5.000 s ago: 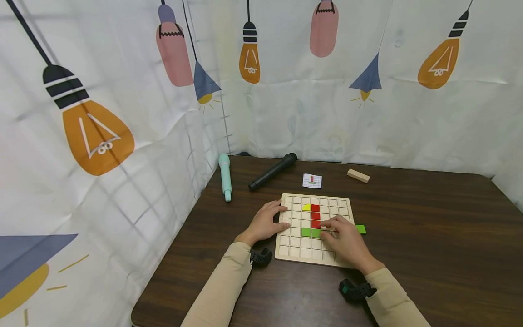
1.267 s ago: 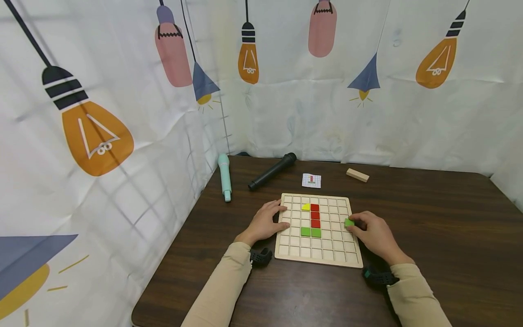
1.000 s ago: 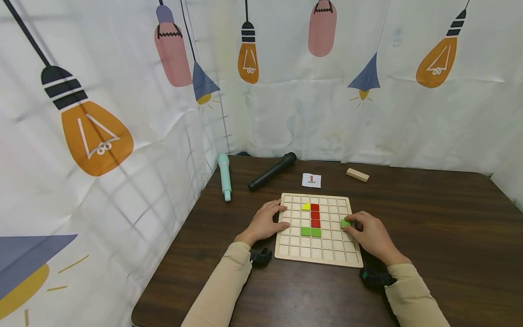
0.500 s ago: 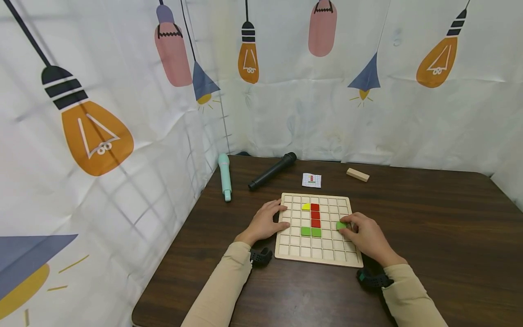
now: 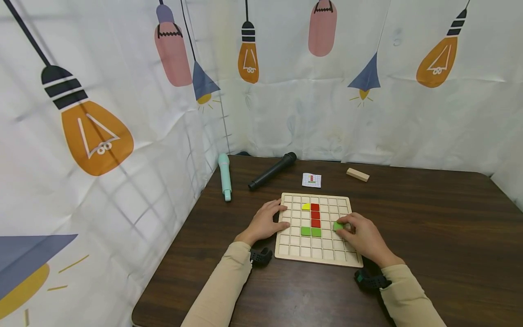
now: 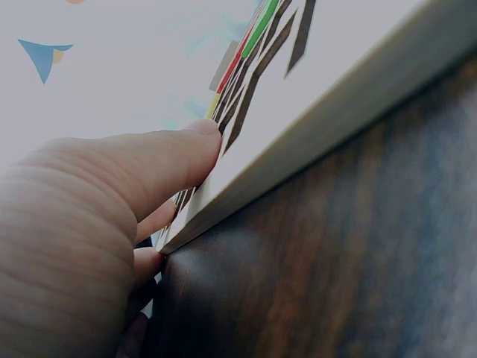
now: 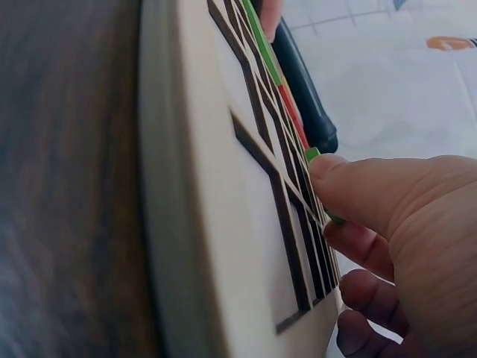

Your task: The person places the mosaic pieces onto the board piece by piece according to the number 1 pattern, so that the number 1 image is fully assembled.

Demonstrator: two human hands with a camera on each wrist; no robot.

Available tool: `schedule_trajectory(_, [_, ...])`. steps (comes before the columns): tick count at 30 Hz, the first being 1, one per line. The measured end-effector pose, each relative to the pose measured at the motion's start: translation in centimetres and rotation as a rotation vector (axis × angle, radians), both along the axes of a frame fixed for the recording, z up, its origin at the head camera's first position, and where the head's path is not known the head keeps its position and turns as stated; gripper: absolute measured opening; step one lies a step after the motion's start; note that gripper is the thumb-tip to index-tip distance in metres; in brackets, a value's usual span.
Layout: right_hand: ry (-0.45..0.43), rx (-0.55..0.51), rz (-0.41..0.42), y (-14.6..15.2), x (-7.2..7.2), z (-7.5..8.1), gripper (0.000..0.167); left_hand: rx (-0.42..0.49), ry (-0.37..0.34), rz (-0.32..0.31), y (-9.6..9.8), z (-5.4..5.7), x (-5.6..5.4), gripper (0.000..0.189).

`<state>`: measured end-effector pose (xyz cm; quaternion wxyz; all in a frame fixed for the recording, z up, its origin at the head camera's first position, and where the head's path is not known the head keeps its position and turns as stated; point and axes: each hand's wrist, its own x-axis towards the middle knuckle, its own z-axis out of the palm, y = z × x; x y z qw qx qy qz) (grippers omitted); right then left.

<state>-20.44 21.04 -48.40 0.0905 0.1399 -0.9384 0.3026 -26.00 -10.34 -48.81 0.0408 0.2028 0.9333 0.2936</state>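
Note:
A light wooden board (image 5: 294, 250) with a square grid lies on the table. My left hand (image 5: 265, 222) rests at its left edge, thumb (image 6: 175, 160) on top and fingers extended around the rim. Over the board's right half, my right hand (image 5: 365, 236) pinches a green square tile (image 5: 337, 226) between thumb and fingertips. Its underside is hidden, so contact with the board cannot be told. On the grid sit a yellow piece (image 5: 306, 207), a column of red tiles (image 5: 315, 215) and two green tiles (image 5: 306, 231) side by side below them.
Behind the board lie a small printed card (image 5: 312, 180), a black microphone (image 5: 273, 171), a mint-green microphone (image 5: 225, 177) and a small wooden block (image 5: 357, 175). White fabric with printed lamps hangs along the table's back and left sides.
Five seconds ago a green tile lay by the board's right edge; my right hand now holds one. Over the last second it has carried the tile leftward. My left hand stays put.

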Motion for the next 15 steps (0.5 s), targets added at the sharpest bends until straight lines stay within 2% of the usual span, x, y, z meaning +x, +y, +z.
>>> schedule_trajectory(15, [-0.001,-0.002,0.03,-0.87,0.47,0.33,0.024,0.015,0.006,-0.005,-0.05,0.05,-0.01,0.06])
